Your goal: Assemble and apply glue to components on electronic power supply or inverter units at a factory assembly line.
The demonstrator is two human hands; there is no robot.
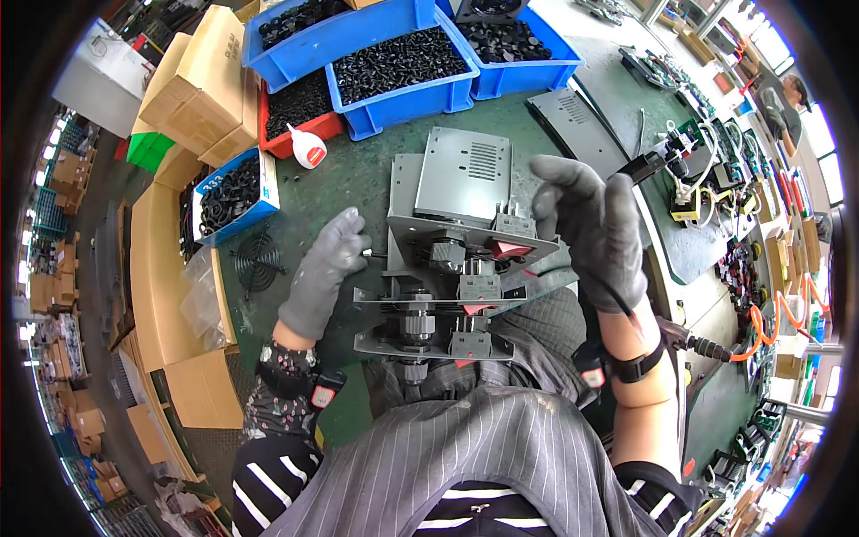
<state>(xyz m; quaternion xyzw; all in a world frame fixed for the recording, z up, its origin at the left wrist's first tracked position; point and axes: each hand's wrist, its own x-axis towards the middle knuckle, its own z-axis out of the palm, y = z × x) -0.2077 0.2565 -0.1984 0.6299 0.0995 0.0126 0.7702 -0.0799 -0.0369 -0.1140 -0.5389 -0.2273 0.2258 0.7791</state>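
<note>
My left hand (329, 261), in a grey glove, is closed in a pinch beside the metal parts. A small light tip (368, 253) shows at its fingertips; what it belongs to I cannot make out. My right hand (598, 231), gloved too, is raised at the right of the parts with fingers bent and apart, and nothing shows in its grasp. Between the hands are several grey metal panels, among them a slotted one (465, 170). The nearer panels carry black cable glands (418, 320) and black switches (480, 286) with red rockers (511, 249).
Blue bins (403, 109) and a red bin (309, 132) of small black parts stand at the back. A white squeeze bottle (307, 149), a black fan guard (258, 262) and cardboard boxes (201, 85) are leftward. Wired boards (707, 170) and an orange coiled hose (761, 331) are rightward.
</note>
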